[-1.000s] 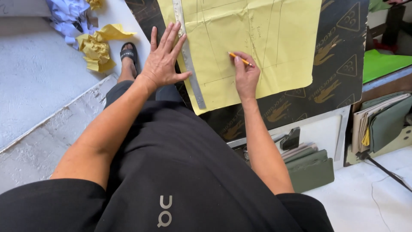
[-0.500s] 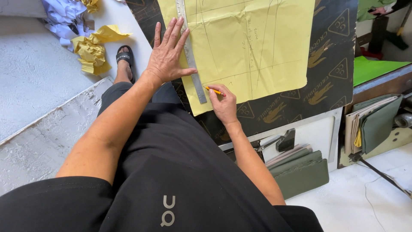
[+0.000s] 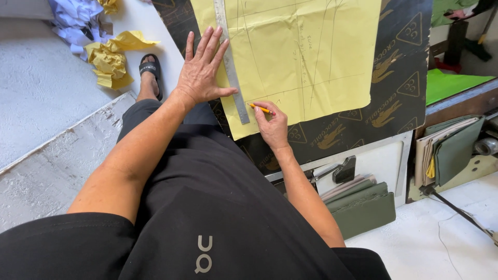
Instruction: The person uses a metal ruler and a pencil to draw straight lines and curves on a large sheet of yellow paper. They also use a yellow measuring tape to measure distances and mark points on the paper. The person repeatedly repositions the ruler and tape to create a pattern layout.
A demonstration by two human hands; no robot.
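The ruler (image 3: 232,62) is pinned flat on the paper (image 3: 306,57) by the spread left hand (image 3: 203,75); a pencil (image 3: 260,108) is pinched in the right hand (image 3: 272,127).

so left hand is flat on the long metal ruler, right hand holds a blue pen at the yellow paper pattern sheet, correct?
Not quite. In the head view the right hand holds a short yellow pencil, not a blue pen. The rest stands: the left hand lies flat on the long metal ruler on the yellow paper pattern sheet.

Bright, even daylight (soft shadows), sharp focus throughout.
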